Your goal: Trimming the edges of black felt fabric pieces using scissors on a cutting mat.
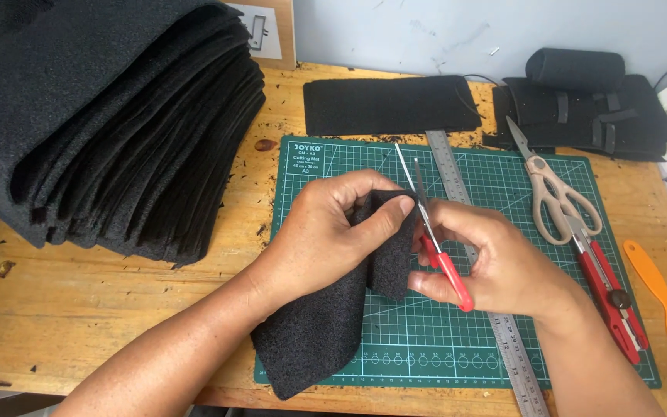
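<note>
While the left hand (326,232) pinches a soft, floppy black foam-fabric strip (314,332) over the green cutting mat (496,340) near the bench's front edge, the right hand (496,262) clasps small red-handled scissors (434,232), blades parted; it looks light and limp, best gripped near the cut.

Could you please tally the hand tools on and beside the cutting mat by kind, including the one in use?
Scissors: 2, the red pair in the right hand and the beige pair
Steel ruler: 1
Red knife: 1
Orange scraper: 1
Total: 5
</note>
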